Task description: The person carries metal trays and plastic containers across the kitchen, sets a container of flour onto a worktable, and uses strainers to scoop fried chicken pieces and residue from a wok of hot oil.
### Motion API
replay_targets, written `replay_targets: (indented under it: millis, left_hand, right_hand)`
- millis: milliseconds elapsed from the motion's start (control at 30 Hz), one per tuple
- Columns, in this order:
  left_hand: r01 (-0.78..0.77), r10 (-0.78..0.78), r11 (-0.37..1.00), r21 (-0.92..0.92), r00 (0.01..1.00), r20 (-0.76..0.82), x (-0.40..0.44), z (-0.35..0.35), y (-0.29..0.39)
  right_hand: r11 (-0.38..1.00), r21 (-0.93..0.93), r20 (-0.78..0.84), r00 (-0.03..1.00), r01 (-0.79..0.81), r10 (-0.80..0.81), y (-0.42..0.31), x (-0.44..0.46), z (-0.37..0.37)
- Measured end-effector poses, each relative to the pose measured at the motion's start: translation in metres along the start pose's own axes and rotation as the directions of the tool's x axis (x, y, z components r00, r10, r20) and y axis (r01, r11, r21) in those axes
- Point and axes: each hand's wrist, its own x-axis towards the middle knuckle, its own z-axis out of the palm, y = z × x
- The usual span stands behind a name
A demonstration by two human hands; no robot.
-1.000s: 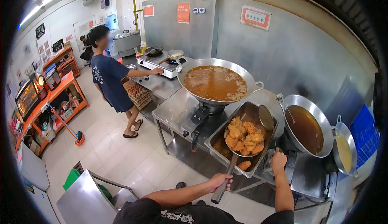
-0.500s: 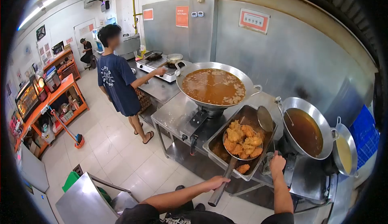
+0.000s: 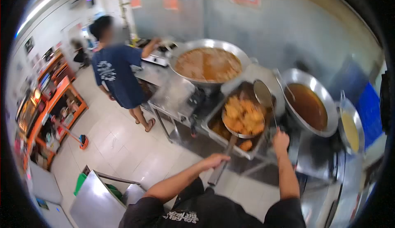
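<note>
My left hand [image 3: 216, 161] is closed round the thick handle of a large strainer [image 3: 228, 149]. Golden fried chicken [image 3: 242, 115] is heaped in its bowl, which rests over a deep metal tray [image 3: 257, 150]. One loose fried piece [image 3: 246, 145] lies in the tray at its near end. My right hand [image 3: 281, 141] grips the thin handle of a round skimmer [image 3: 262, 93], whose disc is beside the chicken, above the tray's far right side. Blur hides the finger details.
A wide wok of bubbling oil [image 3: 207, 65] stands behind the tray. To the right are a wok of dark oil [image 3: 306, 106] and a smaller pan of yellow liquid [image 3: 351, 131]. A person in a dark blue shirt [image 3: 119, 71] stands at the stove, left. A metal-topped table [image 3: 96, 201] is at lower left.
The whole view has shifted, so the counter and woks sit higher in the picture, and it is blurred. Both hands keep their holds, with the strainer and skimmer in much the same place over the tray.
</note>
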Motion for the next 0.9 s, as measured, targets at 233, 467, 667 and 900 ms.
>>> replay_targets:
  millis: [233,467,667,900]
  left_hand:
    - [0.073,-0.083,0.968,-0.239,0.996,-0.034,-0.018,0.009,0.024]
    - [0.140,-0.154,0.961,-0.238,0.987,-0.043,-0.023,0.004,0.026]
    - [0.157,-0.125,0.938,-0.310,0.985,0.122,-0.015,-0.007,0.016]
    - [0.234,-0.116,0.736,-0.635,0.968,0.223,-0.015,-0.067,-0.037]
  right_hand:
    - [0.994,0.066,-0.002,0.996,-0.084,0.084,-0.001,-0.013,-0.013]
    - [0.991,0.086,-0.004,0.995,-0.100,0.100,-0.005,-0.025,-0.003]
    - [0.993,0.085,-0.036,0.996,-0.080,0.083,-0.004,-0.042,0.006]
    - [0.984,0.138,0.011,0.993,-0.115,0.115,-0.044,-0.013,-0.100]
